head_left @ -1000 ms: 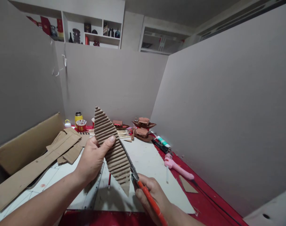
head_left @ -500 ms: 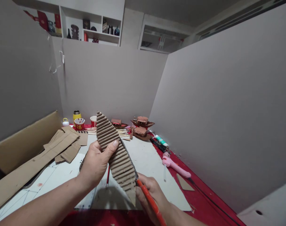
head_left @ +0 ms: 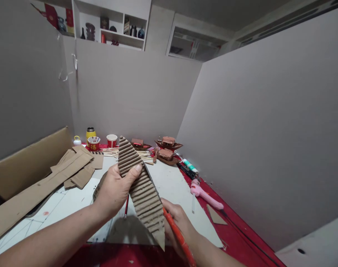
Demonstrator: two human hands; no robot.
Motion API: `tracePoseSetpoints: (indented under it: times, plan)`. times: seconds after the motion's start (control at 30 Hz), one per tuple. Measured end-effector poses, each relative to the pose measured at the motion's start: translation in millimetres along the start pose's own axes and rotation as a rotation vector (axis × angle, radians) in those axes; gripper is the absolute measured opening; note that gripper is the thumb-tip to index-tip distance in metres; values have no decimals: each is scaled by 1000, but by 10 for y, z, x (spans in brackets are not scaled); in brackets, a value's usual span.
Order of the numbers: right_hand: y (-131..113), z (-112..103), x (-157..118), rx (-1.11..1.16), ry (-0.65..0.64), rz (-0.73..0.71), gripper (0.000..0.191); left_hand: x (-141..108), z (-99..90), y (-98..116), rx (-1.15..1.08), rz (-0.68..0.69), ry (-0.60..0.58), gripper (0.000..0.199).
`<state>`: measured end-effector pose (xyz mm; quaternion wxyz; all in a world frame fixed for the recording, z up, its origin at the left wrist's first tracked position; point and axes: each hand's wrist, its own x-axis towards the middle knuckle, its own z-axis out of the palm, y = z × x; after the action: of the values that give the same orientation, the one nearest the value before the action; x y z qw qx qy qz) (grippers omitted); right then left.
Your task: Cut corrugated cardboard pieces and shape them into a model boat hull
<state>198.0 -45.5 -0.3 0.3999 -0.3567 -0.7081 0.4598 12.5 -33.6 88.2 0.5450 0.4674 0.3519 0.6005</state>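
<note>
My left hand point(head_left: 117, 185) is closed on a pointed, leaf-shaped piece of corrugated cardboard point(head_left: 146, 196), thumb lying across its ridges. The piece is tilted, its upper tip toward the back of the table and its lower tip toward me. My right hand point(head_left: 182, 226) is wrapped round a slim orange-handled tool point(head_left: 178, 233) beside the lower right edge of the cardboard. The tool's tip is hidden at that edge, so I cannot tell its kind. Beneath my hands lies a white board point(head_left: 171, 185), with a dark red pencil-like stick point(head_left: 127, 205) on it.
Flat cardboard strips point(head_left: 65, 170) and a long cardboard panel point(head_left: 32, 155) are at left. Behind stand red paper cups point(head_left: 112, 141), a yellow bottle point(head_left: 91, 132), thin wooden sticks point(head_left: 113, 152) and small model boats point(head_left: 167, 155). A pink glue gun point(head_left: 206, 196) with a cord lies at right.
The cardboard piece has moved slightly right and down in view, still in my left hand. The tool's dark metal part, visible before, is now hidden by the cardboard edge.
</note>
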Motion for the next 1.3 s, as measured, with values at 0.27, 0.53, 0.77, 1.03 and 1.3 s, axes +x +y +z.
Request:
tracePoseSetpoints:
  times: [0.27, 0.53, 0.77, 1.03, 1.3]
  plan:
    - [-99, 16, -21, 25, -9, -17, 58, 13, -30, -8, -3, -9, -16, 26]
    - [-105, -2, 16, -74, 18, -41, 53, -10, 8, 25, -65, 31, 23, 26]
    - [-80, 9, 5, 8, 37, -47, 53, -36, 55, -47, -46, 10, -9, 27]
    - [-96, 74, -39, 219, 21, -13, 40, -40, 81, -32, -124, -55, -43, 28]
    - [-23, -40, 103, 388, 333, 89, 50, 39, -27, 111, -113, -254, -264, 25]
